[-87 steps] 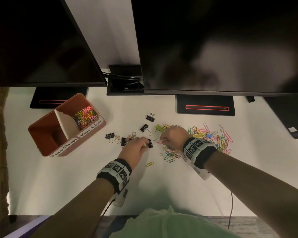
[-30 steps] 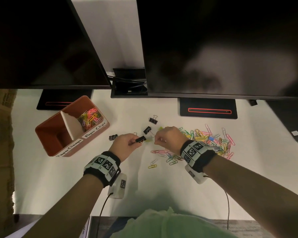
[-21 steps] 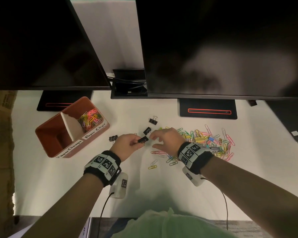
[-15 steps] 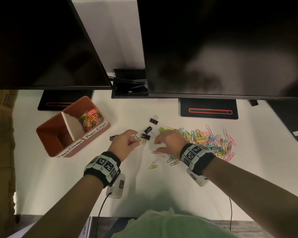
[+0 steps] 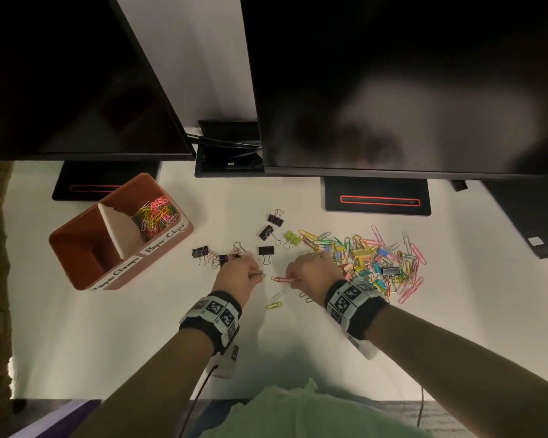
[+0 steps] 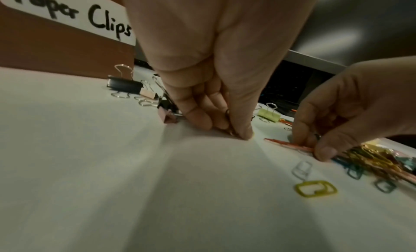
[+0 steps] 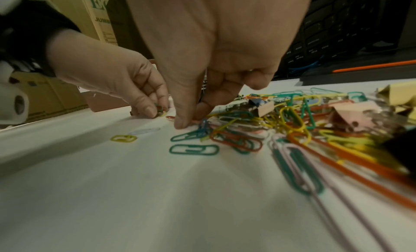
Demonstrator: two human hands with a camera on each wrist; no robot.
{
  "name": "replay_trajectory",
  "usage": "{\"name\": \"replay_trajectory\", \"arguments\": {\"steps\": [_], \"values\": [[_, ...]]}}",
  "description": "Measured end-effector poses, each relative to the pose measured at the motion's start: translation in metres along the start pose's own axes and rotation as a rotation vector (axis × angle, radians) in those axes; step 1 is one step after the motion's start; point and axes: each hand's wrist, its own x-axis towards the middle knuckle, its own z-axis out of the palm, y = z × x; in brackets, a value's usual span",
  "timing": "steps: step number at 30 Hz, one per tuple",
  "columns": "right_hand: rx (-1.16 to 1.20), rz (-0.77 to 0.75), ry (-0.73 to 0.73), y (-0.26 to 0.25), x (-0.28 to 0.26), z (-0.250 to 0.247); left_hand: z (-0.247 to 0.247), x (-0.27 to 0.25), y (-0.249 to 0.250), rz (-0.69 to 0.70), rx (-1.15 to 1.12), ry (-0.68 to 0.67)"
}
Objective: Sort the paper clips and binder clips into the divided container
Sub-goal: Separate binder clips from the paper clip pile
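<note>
My left hand (image 5: 257,275) is down on the white desk and pinches a small paper clip (image 6: 229,122) between thumb and fingers. Just right of it my right hand (image 5: 293,279) pinches one end of a pink-red paper clip (image 5: 280,279) that lies flat on the desk. A black binder clip (image 5: 265,250) lies loose just beyond the two hands. The brown divided container (image 5: 76,248) stands at the left. Its right compartment, labelled "Paper Clips", holds coloured paper clips (image 5: 155,213); the left compartment looks empty.
A heap of coloured paper clips and small binder clips (image 5: 377,260) spreads right of my right hand. More black binder clips (image 5: 200,251) lie between container and hands. A yellow clip (image 5: 274,305) and a white clip lie nearer me. Two monitors overhang the back.
My left hand let go of the black binder clip it held, which now lies on the desk. Both hands drew back toward me and closed on paper clips.
</note>
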Motion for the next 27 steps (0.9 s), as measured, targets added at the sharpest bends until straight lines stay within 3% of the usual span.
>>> {"name": "replay_trajectory", "arguments": {"steps": [5,12,19,23,27], "values": [[0.015,0.018,-0.040,-0.001,0.002,-0.004,0.000,0.002,-0.006,0.067,0.193,-0.076],[-0.128,-0.086,-0.062,-0.005,0.002,-0.009,-0.004,0.003,-0.008,0.147,0.278,-0.158],[0.141,-0.122,0.037,0.014,-0.011,-0.017,-0.003,-0.010,-0.010,0.251,0.004,-0.141],[0.234,-0.122,-0.047,0.029,-0.034,-0.014,0.004,-0.016,0.000,0.216,-0.049,-0.232],[0.093,-0.120,-0.162,0.029,-0.049,0.000,0.014,-0.023,0.004,0.197,0.001,-0.318]]}}
